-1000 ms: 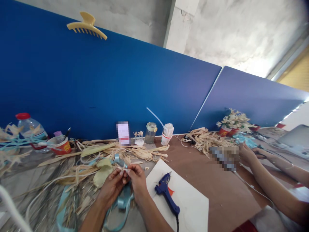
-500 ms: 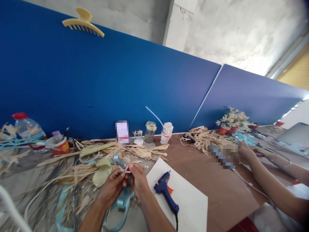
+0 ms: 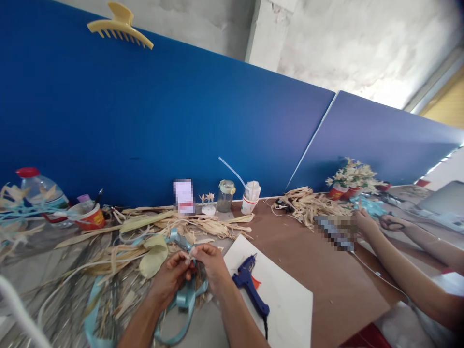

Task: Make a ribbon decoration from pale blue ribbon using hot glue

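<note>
The left hand [image 3: 169,276] and right hand [image 3: 211,265] nearly meet, each grip pinched on one small pale piece [image 3: 190,257]; it is held above loops of light blue ribbon [image 3: 185,299]; a glue gun [image 3: 254,294] lies on a white board [image 3: 290,307] beside the right forearm.

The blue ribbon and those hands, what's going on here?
The person's left hand and right hand meet, pinching a small pale piece too tiny to make out clearly. Blue ribbon lies in loops near the wrists, and a glue gun rests on a white board to the right. Dry, leafy strips are strewn beyond. Farther right are a co-worker's hands.
</note>
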Motion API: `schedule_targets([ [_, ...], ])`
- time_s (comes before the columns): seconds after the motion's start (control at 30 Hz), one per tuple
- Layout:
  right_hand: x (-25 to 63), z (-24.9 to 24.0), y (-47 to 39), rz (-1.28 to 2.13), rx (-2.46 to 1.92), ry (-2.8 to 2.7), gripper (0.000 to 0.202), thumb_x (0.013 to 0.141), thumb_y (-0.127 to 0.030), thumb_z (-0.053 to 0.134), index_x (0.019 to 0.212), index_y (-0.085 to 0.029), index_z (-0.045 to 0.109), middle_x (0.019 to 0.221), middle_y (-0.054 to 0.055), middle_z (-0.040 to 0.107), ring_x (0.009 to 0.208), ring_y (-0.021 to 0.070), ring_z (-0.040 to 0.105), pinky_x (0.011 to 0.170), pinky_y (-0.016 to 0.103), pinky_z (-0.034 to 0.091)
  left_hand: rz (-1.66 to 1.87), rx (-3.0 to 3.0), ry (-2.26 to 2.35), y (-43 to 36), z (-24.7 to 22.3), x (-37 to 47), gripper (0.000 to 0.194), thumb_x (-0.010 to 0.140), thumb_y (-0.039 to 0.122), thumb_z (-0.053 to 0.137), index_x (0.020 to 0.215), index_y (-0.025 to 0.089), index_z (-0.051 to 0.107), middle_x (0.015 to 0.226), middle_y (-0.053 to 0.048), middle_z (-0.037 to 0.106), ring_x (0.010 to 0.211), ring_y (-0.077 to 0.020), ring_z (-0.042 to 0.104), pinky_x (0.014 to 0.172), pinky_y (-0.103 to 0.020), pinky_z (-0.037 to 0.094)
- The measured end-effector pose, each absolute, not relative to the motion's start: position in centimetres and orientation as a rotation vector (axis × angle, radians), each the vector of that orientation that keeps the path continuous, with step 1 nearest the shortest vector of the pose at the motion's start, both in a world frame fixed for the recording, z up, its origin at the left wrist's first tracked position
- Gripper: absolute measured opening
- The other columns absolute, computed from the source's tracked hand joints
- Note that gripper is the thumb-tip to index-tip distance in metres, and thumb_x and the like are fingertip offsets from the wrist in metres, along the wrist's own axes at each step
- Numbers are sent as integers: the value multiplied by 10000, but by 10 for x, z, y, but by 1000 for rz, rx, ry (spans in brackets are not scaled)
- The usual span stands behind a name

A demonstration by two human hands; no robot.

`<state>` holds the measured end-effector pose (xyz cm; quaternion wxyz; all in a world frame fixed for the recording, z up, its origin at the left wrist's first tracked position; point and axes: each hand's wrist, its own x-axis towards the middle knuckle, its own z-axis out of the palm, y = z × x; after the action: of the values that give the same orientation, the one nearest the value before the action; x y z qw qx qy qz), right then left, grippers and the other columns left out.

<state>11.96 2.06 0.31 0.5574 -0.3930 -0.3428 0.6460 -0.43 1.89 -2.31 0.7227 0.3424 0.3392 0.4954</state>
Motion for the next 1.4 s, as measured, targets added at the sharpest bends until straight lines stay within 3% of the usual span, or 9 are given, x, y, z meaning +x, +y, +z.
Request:
schedule_targets([
  [0.4,120,1,23,1446,-1004,-833,149,606,-322,668,585,-186,611,485,-39,553,459,113,480,445,212,366,1131,759,841,16,-16,-1,224,609,303,815,700,161,667,614,11,670,436,-74,524,594,-246,468],
  [0.7,124,-4,26,1047,-1158,-1171,139,713,-262,579,602,-185,614,596,-24,564,622,134,513,592,232,394,1147,773,873,15,-12,1,238,580,310,821,693,159,676,578,16,660,375,-61,484,507,-228,442],
  [1.1,123,0,23,885,-1224,-1234,172,763,-238,542,603,-197,586,632,-16,559,660,143,524,620,237,397,1138,799,918,17,-12,1,324,558,369,824,776,164,701,571,27,633,354,-52,458,367,-180,276],
  [1.4,124,-5,26,964,-1214,-1145,171,752,-281,549,621,-179,590,601,-20,570,608,137,514,585,240,390,1159,751,893,16,-12,1,317,548,340,839,771,163,700,562,40,648,354,-42,455,542,-233,473],
])
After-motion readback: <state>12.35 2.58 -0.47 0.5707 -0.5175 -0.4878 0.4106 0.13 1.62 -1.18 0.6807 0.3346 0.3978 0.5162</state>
